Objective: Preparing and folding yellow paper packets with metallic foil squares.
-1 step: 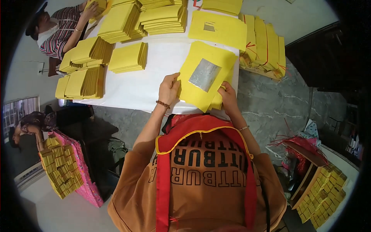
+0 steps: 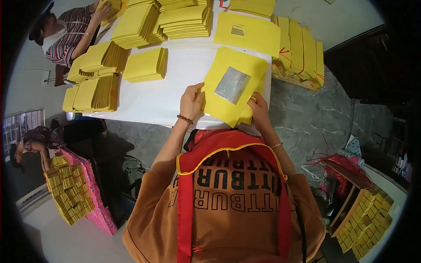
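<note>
Between my hands is a yellow joss paper sheet (image 2: 232, 85) with a silver foil square, tilted over the near right part of the table. My left hand (image 2: 191, 103), with a beaded bracelet on its wrist, is closed on the sheet's left edge, thumb on top. The fingers of my right hand (image 2: 259, 109) close on the lower right edge, where more yellow paper shows underneath. How many sheets lie together there, I cannot tell. Just beyond lies another yellow sheet (image 2: 263, 37) with a smaller foil patch.
Folded yellow paper stacks (image 2: 144, 65) stand across the left and back of the white-covered table (image 2: 175, 61). Red-tied yellow bundles (image 2: 302, 50) sit off its right end. A co-worker (image 2: 72, 37) handles yellow paper at the far left; another person (image 2: 41, 142) is at the lower left beside packed yellow bundles (image 2: 70, 188).
</note>
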Tool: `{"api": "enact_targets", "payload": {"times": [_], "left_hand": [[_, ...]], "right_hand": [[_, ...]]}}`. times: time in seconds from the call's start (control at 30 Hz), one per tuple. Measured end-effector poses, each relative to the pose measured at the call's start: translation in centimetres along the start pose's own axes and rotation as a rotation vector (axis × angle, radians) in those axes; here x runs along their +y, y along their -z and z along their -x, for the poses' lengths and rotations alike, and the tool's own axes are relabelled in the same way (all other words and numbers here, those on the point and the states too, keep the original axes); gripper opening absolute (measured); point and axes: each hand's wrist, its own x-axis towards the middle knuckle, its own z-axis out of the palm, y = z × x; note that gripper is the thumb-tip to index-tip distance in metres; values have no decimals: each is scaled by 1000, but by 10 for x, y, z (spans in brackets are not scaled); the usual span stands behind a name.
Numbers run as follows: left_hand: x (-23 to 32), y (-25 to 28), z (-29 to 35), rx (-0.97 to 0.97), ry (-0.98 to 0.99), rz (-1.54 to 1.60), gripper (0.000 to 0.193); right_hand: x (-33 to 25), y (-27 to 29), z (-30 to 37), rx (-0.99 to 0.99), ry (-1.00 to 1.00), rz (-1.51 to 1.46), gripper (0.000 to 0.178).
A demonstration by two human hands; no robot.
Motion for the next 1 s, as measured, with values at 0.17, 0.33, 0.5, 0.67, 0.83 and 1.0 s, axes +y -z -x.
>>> {"api": "enact_targets", "payload": {"times": [0.17, 0.33, 0.5, 0.67, 0.83, 1.0], "left_hand": [[11, 10, 8, 28, 10, 31, 25], [-2, 10, 12, -25, 149, 208, 24], [-4, 12, 12, 52, 27, 42, 23], [58, -8, -2, 7, -147, 75, 28], [92, -52, -6, -176, -186, 37, 43], [76, -64, -17, -341, 66, 278, 51]], "right_hand": [[-1, -1, -2, 11, -27, -23, 19], [-7, -5, 0, 37, -47, -60, 18], [3, -2, -2, 32, -22, -58, 17], [-3, -5, 1, 11, -24, -26, 18], [1, -7, 0, 37, 73, 14, 18], [-1, -6, 2, 28, 49, 82, 22]]}}
